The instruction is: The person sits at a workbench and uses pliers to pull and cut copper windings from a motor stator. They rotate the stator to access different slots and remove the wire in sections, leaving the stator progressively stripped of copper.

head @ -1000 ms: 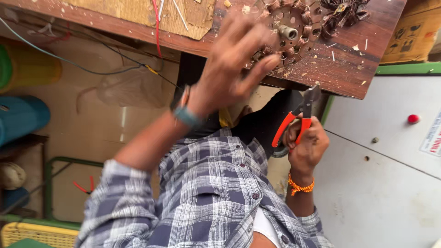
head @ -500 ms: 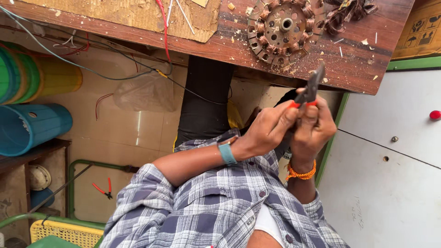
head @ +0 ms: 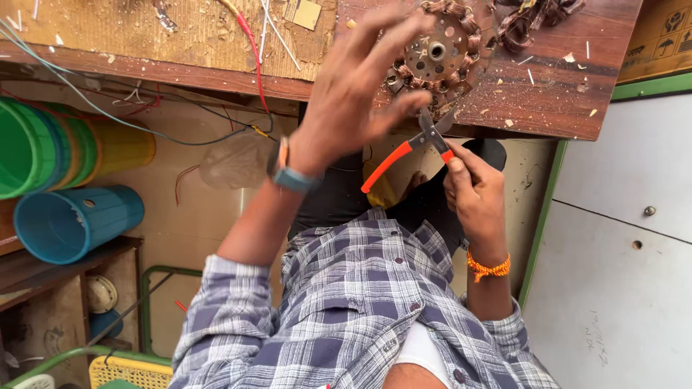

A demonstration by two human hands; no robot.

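My left hand [head: 353, 94], with a blue watch at the wrist, is raised with its fingers spread and blurred. It hovers over a round motor stator [head: 440, 50] with copper windings, which lies on a worn wooden bench [head: 548, 94]. Whether the fingers touch the stator I cannot tell. My right hand [head: 472, 191], with an orange thread at the wrist, grips one handle of orange-handled pliers [head: 414, 144]. The pliers' handles are spread and their jaws point at the stator's near edge. My checked shirt fills the lower middle of the view.
Red, white and grey wires [head: 249, 50] trail over the bench's left part. Stacked green and yellow buckets [head: 43, 144] and a blue bucket [head: 72, 223] lie at the left. A white cabinet [head: 634, 238] stands at the right, a cardboard box [head: 667, 36] above it, and a yellow crate [head: 130, 371] at the bottom left.
My left hand has let go of the pliers and lifted to the stator with its fingers spread. My right hand has kept the pliers, whose handles are now apart.
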